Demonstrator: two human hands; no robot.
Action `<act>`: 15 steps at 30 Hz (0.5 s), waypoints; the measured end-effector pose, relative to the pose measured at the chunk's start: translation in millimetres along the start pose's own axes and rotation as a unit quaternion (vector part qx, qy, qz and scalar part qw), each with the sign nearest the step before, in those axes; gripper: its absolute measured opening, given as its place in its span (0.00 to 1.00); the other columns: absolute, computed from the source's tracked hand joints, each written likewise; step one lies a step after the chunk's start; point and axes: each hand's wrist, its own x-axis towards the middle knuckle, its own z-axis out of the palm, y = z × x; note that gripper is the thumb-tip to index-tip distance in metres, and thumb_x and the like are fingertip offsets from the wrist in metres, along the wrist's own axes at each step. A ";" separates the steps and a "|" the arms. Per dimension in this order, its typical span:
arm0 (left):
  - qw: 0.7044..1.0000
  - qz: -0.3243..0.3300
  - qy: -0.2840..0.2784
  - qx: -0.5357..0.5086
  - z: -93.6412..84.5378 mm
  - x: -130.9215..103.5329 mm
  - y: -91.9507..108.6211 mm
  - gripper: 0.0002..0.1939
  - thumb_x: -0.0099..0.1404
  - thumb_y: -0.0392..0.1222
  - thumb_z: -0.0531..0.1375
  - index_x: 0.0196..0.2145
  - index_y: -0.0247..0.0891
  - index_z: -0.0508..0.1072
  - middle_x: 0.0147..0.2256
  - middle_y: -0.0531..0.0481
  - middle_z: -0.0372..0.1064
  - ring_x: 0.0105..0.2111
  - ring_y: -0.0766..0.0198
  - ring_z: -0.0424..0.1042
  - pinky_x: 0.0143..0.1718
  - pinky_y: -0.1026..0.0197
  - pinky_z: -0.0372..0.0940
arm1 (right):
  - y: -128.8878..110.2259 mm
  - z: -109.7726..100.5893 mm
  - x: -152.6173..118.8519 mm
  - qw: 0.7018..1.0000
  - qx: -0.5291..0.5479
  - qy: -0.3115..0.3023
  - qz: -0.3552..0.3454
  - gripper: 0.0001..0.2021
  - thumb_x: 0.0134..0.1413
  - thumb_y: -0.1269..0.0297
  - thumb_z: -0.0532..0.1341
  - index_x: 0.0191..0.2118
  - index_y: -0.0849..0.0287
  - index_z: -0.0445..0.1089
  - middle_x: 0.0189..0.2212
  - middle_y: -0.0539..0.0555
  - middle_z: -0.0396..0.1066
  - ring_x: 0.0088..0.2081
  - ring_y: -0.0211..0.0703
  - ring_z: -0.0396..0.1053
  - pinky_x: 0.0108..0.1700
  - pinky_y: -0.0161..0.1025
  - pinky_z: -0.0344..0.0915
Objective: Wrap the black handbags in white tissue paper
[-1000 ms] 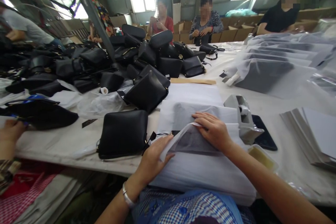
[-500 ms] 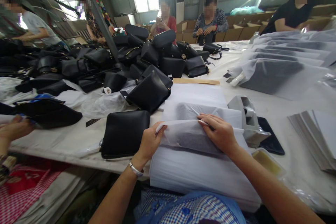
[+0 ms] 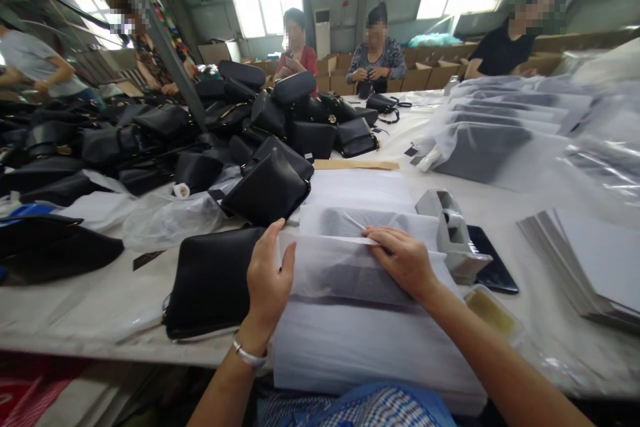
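Head view: one translucent white tissue sheet (image 3: 320,259), folded over a flat dark item (image 3: 370,283) showing through it, both lying on a stack of smooth white paper sheets (image 3: 370,347) at the table's near edge. One right hand (image 3: 401,259), grasping the sheet's folded edge between thumb and fingers. One left hand (image 3: 269,277), with a silver metal bracelet (image 3: 249,355) at the wrist, thumb and fingers spread apart, at the sheet's left edge; contact cannot be told. One black rectangular smooth-surfaced bag (image 3: 210,283), just left of that hand. One grey block-shaped tape dispenser (image 3: 467,260), right of the sheet.
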 end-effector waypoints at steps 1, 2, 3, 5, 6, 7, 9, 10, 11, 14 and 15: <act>0.997 0.067 0.027 0.015 2.2 1.8 9.5 0.22 0.68 0.38 0.60 0.59 0.40 0.65 0.54 0.42 0.71 0.54 0.55 0.70 0.55 0.52 0.64 | -0.1 -0.4 0.9 1.000 -0.005 -0.006 0.000 0.08 0.61 0.70 0.59 0.42 0.53 0.74 0.44 0.50 0.78 0.47 0.43 0.75 0.53 0.42 0.69; 0.990 0.136 0.029 0.021 5.5 3.2 19.3 0.24 0.67 0.35 0.60 0.59 0.41 0.64 0.55 0.42 0.71 0.56 0.55 0.69 0.58 0.51 0.62 | -0.1 -0.9 1.9 1.000 -0.013 -0.013 0.000 0.07 0.61 0.69 0.59 0.42 0.53 0.73 0.44 0.50 0.78 0.46 0.44 0.75 0.52 0.42 0.70; 0.980 0.199 0.008 0.020 10.1 4.5 28.7 0.24 0.67 0.34 0.60 0.59 0.42 0.65 0.54 0.44 0.72 0.56 0.56 0.69 0.60 0.50 0.60 | -0.2 -1.4 3.0 1.000 -0.022 -0.019 -0.002 0.06 0.61 0.69 0.59 0.42 0.54 0.73 0.44 0.50 0.78 0.46 0.44 0.75 0.51 0.43 0.70; 0.959 0.270 -0.078 0.025 23.0 8.0 43.7 0.23 0.67 0.33 0.59 0.59 0.44 0.65 0.54 0.46 0.72 0.56 0.57 0.69 0.62 0.49 0.57 | -0.7 -2.4 5.5 0.999 -0.044 -0.029 -0.012 0.06 0.62 0.67 0.59 0.42 0.54 0.73 0.44 0.51 0.78 0.45 0.45 0.76 0.49 0.43 0.71; 0.953 0.274 -0.123 0.037 30.6 10.8 48.2 0.23 0.68 0.35 0.60 0.59 0.44 0.65 0.55 0.46 0.71 0.57 0.56 0.68 0.63 0.46 0.56 | -1.0 -2.9 6.9 0.998 -0.053 -0.031 -0.021 0.06 0.63 0.66 0.59 0.42 0.55 0.73 0.44 0.52 0.78 0.45 0.45 0.76 0.48 0.43 0.71; 0.950 0.261 -0.164 0.051 38.1 14.6 50.6 0.23 0.68 0.37 0.60 0.60 0.44 0.64 0.56 0.45 0.70 0.58 0.53 0.66 0.63 0.42 0.54 | -1.4 -3.7 8.2 0.997 -0.060 -0.031 -0.031 0.06 0.63 0.66 0.59 0.42 0.55 0.73 0.44 0.52 0.78 0.44 0.45 0.76 0.47 0.42 0.71; 0.947 0.217 -0.226 0.068 50.7 23.9 49.2 0.23 0.67 0.43 0.61 0.59 0.42 0.64 0.55 0.43 0.71 0.56 0.51 0.68 0.63 0.36 0.52 | -2.0 -5.9 10.0 0.996 -0.074 -0.020 -0.045 0.06 0.64 0.65 0.58 0.41 0.55 0.73 0.45 0.53 0.78 0.44 0.45 0.76 0.47 0.42 0.71; 0.944 0.203 -0.249 0.069 55.0 29.0 46.4 0.21 0.67 0.44 0.62 0.56 0.42 0.67 0.51 0.45 0.73 0.53 0.52 0.71 0.63 0.35 0.51 | -2.0 -7.6 10.2 0.995 -0.081 -0.011 -0.049 0.06 0.64 0.64 0.58 0.41 0.55 0.72 0.46 0.53 0.77 0.45 0.45 0.76 0.48 0.43 0.70; 0.941 0.197 -0.268 0.067 57.9 33.8 42.9 0.16 0.67 0.45 0.61 0.51 0.42 0.70 0.47 0.48 0.76 0.48 0.55 0.74 0.63 0.35 0.50 | -1.6 -9.7 9.9 0.995 -0.089 -0.002 -0.050 0.05 0.64 0.64 0.59 0.40 0.55 0.72 0.48 0.53 0.76 0.46 0.45 0.75 0.50 0.44 0.69; 0.932 0.210 -0.291 0.055 60.6 44.2 32.2 0.02 0.69 0.39 0.59 0.39 0.42 0.72 0.41 0.52 0.76 0.42 0.60 0.75 0.63 0.40 0.54 | 2.5 -17.7 6.0 0.993 -0.109 0.010 -0.046 0.04 0.63 0.63 0.60 0.39 0.55 0.72 0.52 0.53 0.74 0.48 0.47 0.73 0.57 0.47 0.65; 0.930 0.218 -0.291 0.048 60.7 46.3 29.4 0.02 0.69 0.38 0.58 0.37 0.41 0.71 0.42 0.51 0.76 0.43 0.60 0.75 0.61 0.43 0.58 | 4.7 -20.3 4.4 0.993 -0.112 0.008 -0.042 0.04 0.63 0.63 0.61 0.39 0.55 0.72 0.51 0.53 0.74 0.48 0.46 0.74 0.58 0.48 0.64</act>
